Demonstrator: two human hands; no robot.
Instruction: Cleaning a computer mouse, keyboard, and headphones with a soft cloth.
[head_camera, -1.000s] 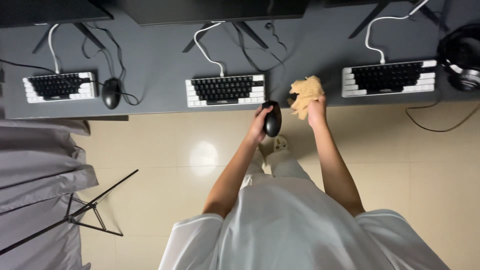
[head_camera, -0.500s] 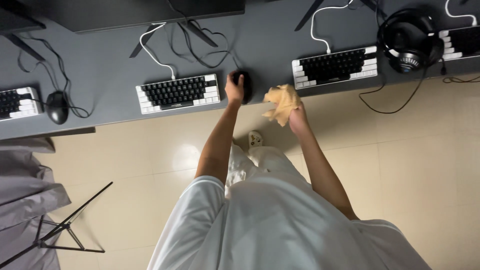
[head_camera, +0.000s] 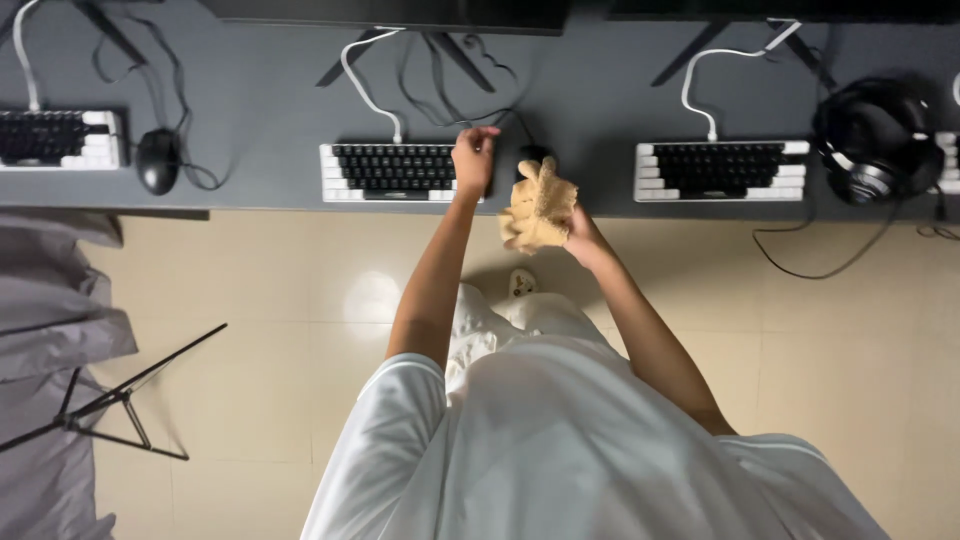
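Cloth (head_camera: 538, 207), tan and crumpled, is bunched in the right hand (head_camera: 572, 222), whose fingers are clamped around it, held just off the front edge of the grey counter (head_camera: 270, 95). Right behind the cloth sits a black mouse (head_camera: 532, 157), partly hidden by it. The left hand (head_camera: 474, 158) reaches out over the right end of the middle keyboard (head_camera: 392, 171), fingers curled loosely together and resting on it; whether it grips anything cannot be told. To the right lies another black-and-white keyboard (head_camera: 720, 170) with a white cable, and beyond it a black headset (head_camera: 872, 140). Far left are a third keyboard (head_camera: 58, 138) and a second mouse (head_camera: 158, 160). Black cables trail across the counter behind the middle keyboard. Below, on the pale tiled floor (head_camera: 300, 270), a black folding stand (head_camera: 110, 400) rests beside grey fabric (head_camera: 50, 320).
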